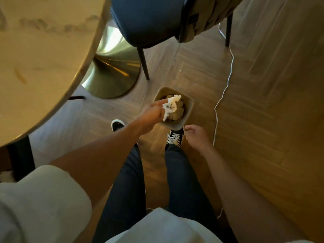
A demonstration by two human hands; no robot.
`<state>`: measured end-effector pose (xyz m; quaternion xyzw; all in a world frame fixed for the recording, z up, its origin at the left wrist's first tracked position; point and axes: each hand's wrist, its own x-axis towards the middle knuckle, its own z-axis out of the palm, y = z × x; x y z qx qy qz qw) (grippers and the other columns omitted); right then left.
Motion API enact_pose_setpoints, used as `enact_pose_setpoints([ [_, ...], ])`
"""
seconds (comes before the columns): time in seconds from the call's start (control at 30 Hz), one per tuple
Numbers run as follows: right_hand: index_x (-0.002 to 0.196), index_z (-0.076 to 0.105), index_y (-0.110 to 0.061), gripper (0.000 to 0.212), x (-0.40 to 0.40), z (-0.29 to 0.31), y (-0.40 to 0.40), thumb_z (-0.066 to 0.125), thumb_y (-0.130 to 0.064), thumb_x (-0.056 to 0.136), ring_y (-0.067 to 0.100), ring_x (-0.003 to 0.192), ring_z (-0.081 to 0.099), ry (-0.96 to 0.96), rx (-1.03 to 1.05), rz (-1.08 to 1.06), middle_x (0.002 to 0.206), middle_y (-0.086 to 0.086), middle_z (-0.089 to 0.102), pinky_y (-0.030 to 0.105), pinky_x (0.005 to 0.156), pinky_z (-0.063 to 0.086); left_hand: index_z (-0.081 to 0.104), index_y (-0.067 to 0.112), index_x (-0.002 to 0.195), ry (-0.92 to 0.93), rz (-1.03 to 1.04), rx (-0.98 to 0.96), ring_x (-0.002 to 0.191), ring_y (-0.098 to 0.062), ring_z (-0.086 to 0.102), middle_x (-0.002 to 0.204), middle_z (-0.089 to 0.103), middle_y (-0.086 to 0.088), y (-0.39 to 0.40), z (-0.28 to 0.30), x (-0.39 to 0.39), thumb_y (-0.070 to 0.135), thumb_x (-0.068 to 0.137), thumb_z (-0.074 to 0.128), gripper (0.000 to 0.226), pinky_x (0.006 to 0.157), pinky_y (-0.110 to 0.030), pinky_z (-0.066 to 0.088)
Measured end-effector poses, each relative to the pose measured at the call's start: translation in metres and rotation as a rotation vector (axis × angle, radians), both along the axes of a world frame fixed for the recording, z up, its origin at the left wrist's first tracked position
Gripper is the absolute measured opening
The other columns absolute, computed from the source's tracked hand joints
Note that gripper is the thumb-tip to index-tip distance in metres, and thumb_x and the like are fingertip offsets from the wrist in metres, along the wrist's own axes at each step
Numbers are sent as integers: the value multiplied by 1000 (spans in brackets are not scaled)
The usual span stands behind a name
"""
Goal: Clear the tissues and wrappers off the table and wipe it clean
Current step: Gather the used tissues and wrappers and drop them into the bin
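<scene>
White tissue (171, 106) — crumpled, with dark specks on it — sits pinched in the fingers of your left hand (152, 115), right over the open mouth of the bin (188, 109). Your fingers are curled around its near edge, and the rest of the tissue spreads out above the pale, crumpled waste already inside the bin. Whether the tissue touches that waste or hangs just above it, you cannot tell from this angle.

Your right hand (196, 136) hangs beside the bin's near corner, fingers loosely bent and apart, holding nothing. It is close to the rim but does not appear to touch it.

The bin is small and squarish with rounded corners, standing on the wood floor (263, 102) just in front of your right shoe (174, 137), which has white laces. Your left shoe (117, 124) is set further to the left, partly hidden under your forearm.

The table (43, 58) fills the upper left — a pale, marbled top with a rounded edge and a faint orange streak on it. Its brass base (112, 71) flares out on the floor beneath. A dark chair (145, 20) stands beyond the bin, with a woven grey-brown back and thin black legs. A white cable (226, 88) trails across the floor to the right of the bin, running well apart from your hands.
</scene>
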<state>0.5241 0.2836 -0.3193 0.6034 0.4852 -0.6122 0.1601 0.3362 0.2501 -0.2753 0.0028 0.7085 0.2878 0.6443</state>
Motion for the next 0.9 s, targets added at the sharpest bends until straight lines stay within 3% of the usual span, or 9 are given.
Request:
enact_pose_setpoints([
  [0.1, 129, 56, -17, 34, 15, 9, -3, 53, -15, 95, 5, 87, 60, 21, -11, -30, 116, 3, 63, 21, 67, 47, 52, 21, 134, -13, -14, -19, 124, -19, 45, 136, 47, -3, -3, 1, 5, -5, 81, 46, 60, 98, -34, 44],
  [0.23, 127, 56, -20, 32, 19, 28, -6, 53, -16, 96, 9, 88, 62, 42, -14, -68, 99, -4, 63, 28, 69, 52, 60, 25, 117, 44, -48, -50, 113, -19, 54, 122, 57, -5, -19, 18, 6, 4, 87, 53, 37, 80, -26, 48],
  [0.33, 125, 58, -17, 31, 8, 49, -6, 54, -15, 95, 13, 90, 64, 84, 34, -71, 100, -1, 65, 25, 70, 50, 62, 26, 107, 126, -61, -47, 106, -20, 58, 110, 61, -5, -34, 41, 2, 9, 90, 56, 25, 87, -31, 51],
  [0.47, 126, 59, -17, 31, -15, 86, -5, 54, -16, 95, 8, 90, 60, 167, 82, -40, 110, 1, 63, 20, 70, 47, 62, 29, 100, 213, -37, -6, 99, -19, 60, 110, 63, -8, -57, 85, -6, 11, 93, 54, 21, 88, -33, 51],
  [0.6, 120, 60, -23, 27, -36, 127, -3, 55, -19, 94, 14, 104, 60, 226, 103, 1, 112, -3, 61, 34, 93, 51, 64, 24, 102, 262, -31, 59, 93, -19, 60, 112, 63, -14, -81, 127, -11, 6, 92, 55, 23, 81, -31, 52],
  [0.73, 116, 62, -22, 23, -53, 164, -2, 57, -18, 94, 14, 99, 62, 274, 141, 67, 104, -3, 64, 32, 90, 53, 66, 25, 104, 338, -25, 107, 99, -21, 62, 108, 65, -10, -102, 165, -15, 7, 90, 58, 24, 90, -37, 53],
  [0.9, 112, 60, -32, 20, -89, 202, 7, 57, -23, 94, 15, 103, 60, 287, 189, 217, 105, -7, 63, 39, 94, 52, 66, 19, 112, 473, -15, 178, 88, -13, 62, 97, 67, -2, -123, 195, -35, 12, 94, 57, 21, 72, -17, 48],
])
